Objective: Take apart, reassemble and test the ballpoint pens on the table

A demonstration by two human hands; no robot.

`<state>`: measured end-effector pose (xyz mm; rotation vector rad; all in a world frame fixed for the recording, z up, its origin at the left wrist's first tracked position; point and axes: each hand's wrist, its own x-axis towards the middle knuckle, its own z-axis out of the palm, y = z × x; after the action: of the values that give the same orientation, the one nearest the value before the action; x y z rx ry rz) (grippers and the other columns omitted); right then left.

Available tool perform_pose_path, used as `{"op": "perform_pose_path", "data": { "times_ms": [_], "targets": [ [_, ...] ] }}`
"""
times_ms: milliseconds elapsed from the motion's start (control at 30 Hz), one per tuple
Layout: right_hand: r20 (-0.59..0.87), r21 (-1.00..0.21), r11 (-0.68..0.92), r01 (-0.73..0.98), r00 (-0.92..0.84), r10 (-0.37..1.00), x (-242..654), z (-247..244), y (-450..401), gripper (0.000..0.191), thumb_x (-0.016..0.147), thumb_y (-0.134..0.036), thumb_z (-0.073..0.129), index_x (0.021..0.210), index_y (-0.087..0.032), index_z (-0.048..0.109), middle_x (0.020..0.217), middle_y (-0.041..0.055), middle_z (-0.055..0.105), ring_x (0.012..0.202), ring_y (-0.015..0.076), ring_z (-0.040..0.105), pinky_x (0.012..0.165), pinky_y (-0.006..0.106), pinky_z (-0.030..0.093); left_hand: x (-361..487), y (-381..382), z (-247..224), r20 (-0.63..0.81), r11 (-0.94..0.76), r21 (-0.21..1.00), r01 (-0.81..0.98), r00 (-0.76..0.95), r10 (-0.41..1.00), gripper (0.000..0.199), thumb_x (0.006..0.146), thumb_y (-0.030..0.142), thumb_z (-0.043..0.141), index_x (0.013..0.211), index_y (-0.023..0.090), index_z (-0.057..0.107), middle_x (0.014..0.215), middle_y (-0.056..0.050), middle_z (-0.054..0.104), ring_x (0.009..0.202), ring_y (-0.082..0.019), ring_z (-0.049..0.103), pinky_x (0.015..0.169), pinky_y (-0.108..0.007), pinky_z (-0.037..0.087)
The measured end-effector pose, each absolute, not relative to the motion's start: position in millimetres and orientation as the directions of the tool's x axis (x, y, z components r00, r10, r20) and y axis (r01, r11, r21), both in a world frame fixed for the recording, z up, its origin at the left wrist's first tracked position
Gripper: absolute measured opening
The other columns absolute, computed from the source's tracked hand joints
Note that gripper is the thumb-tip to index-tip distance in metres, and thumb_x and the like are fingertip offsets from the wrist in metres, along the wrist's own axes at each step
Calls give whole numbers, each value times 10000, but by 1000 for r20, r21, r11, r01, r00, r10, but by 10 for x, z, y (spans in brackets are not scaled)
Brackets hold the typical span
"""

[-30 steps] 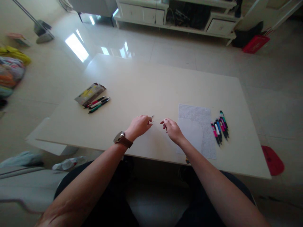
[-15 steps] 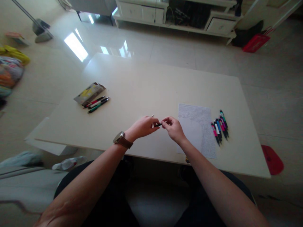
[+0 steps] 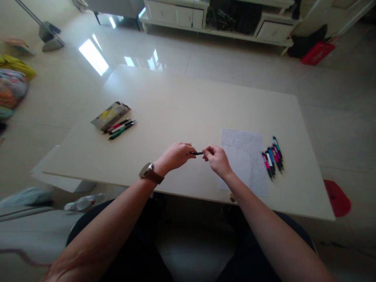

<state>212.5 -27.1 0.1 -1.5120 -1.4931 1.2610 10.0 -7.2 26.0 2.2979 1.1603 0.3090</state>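
You hold a slender black pen-like rod (image 3: 198, 153) level between your fingertips, low over the middle of the white tabletop (image 3: 182, 105). Your left hand (image 3: 176, 154), below a brown-strapped wristwatch (image 3: 146, 170), grips one end, while your right hand (image 3: 216, 159) pinches the other between thumb and fingers. A second ago the two hands were apart; half a second later they had met around the dark piece, and now your right hand has edged away from the left, exposing more of its length. The change points to a two-handed step, with both ends under control, though whether the rod is a whole pen or only part of one cannot be told. A small pale tip (image 3: 190, 143) shows just beyond your left knuckles, too small to identify. To your left, red, white and green pens (image 3: 122, 130) lie beside a grey-and-yellow carton (image 3: 111, 116), undisturbed. To your right, a closely written sheet (image 3: 241, 137) lies partly beneath a blank paper (image 3: 235, 160), near a slanted row of multicoloured pens (image 3: 273, 158), also unmoved; the work is confined to the single piece you hold.
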Motion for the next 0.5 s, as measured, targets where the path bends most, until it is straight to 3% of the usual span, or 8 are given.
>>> {"op": "perform_pose_path", "data": {
  "times_ms": [267, 500],
  "targets": [
    [-62, -918, -14, 396, -110, 992, 2121, 61, -288, 199, 893, -339, 580, 785, -177, 623, 721, 31, 676, 661, 153, 607, 620, 271, 424, 126, -83, 270, -17, -480, 579, 659, 599, 801, 231, 969, 293, 538, 936, 199, 747, 855, -50, 696, 778, -156, 610, 703, -271, 409],
    [-80, -963, -74, 261, -10, 997, 2119, 34, -257, 259, 892, -418, 592, 796, -178, 584, 701, 32, 652, 649, 156, 613, 634, 277, 470, 129, -75, 294, -12, -407, 623, 668, 529, 848, 166, 928, 324, 602, 939, 194, 706, 872, -26, 694, 715, -130, 581, 673, -260, 406]
  ]
}}
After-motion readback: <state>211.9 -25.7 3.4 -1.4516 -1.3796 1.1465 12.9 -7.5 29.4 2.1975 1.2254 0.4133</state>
